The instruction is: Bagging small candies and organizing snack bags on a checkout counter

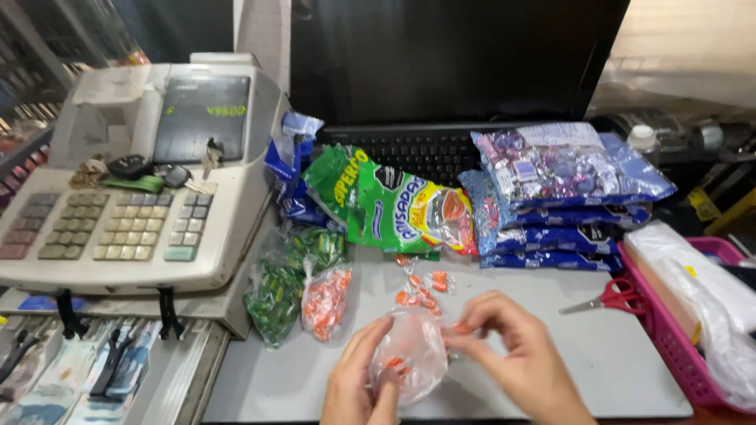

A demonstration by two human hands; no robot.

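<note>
My left hand [356, 386] grips a small clear plastic bag [409, 350] with a few orange wrapped candies inside, near the front edge of the grey counter [598, 354]. My right hand [516, 350] pinches the bag's open rim on its right side, with an orange candy at the fingertips. Several loose orange candies [421, 287] lie on the counter just beyond my hands. A filled small bag of orange candies [327, 299] and small bags of green candies [276, 295] lie to the left.
A cash register [134, 173] with keys on top stands at left, its open drawer [79, 370] holding banknotes. Large candy packs, green [386, 201] and blue [559, 189], lie before a keyboard [417, 149]. Red-handled scissors [610, 297] and a pink basket [677, 338] are at right.
</note>
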